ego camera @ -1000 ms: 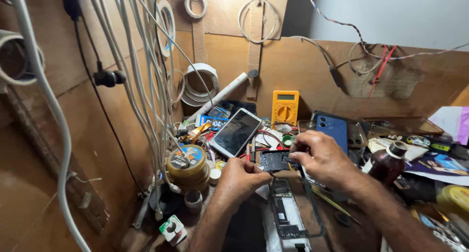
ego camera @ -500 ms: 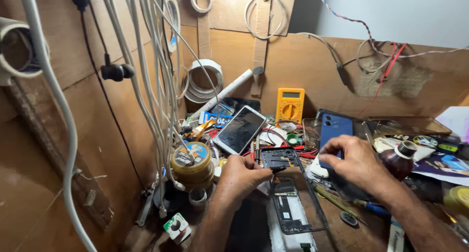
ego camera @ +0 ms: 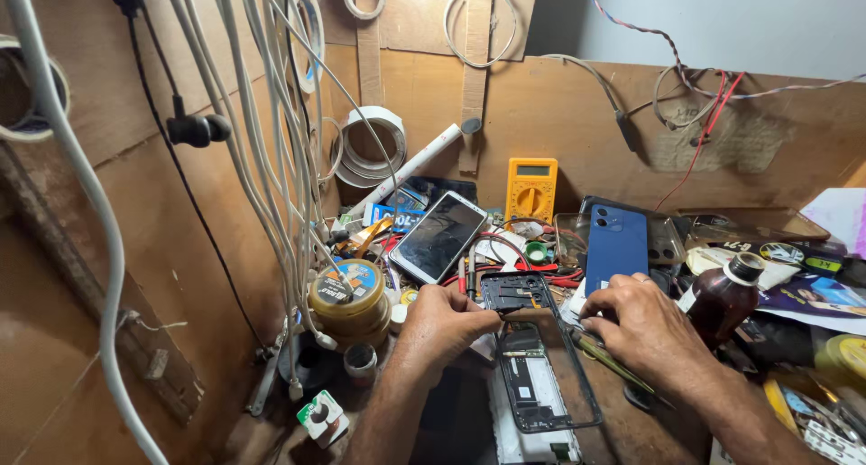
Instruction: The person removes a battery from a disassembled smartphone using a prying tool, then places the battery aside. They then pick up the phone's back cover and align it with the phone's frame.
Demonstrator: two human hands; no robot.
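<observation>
Fingertips of the left hand [ego camera: 444,325] pinch the left edge of an opened phone frame [ego camera: 538,361] that lies lengthwise at the middle of the bench, back cover off and black boards showing inside. At 3 o'clock from it, the right hand [ego camera: 642,325] rests palm down, fingers curled loosely onto the clutter beside the frame's upper right corner; whether they grip anything I cannot tell.

Containers: a round yellow tin [ego camera: 348,301] with a printed lid stands at 9 o'clock of the left hand, lid on, contents hidden. A small dark cup [ego camera: 361,360] sits just below it. A brown bottle [ego camera: 722,298] with a white cap stands at 2 o'clock of the right hand; its inside cannot be seen.

Around: a phone with a dark screen [ego camera: 439,237] leans at 12 o'clock of the left hand, a blue phone [ego camera: 616,244] stands at 12 o'clock of the right, and a yellow multimeter [ego camera: 531,188] sits against the wooden back wall between them. A bundle of white cables [ego camera: 271,158] hangs down at 10 o'clock, crossing in front of the tin. Rolls of white tape [ego camera: 368,145] hang on the wall behind
</observation>
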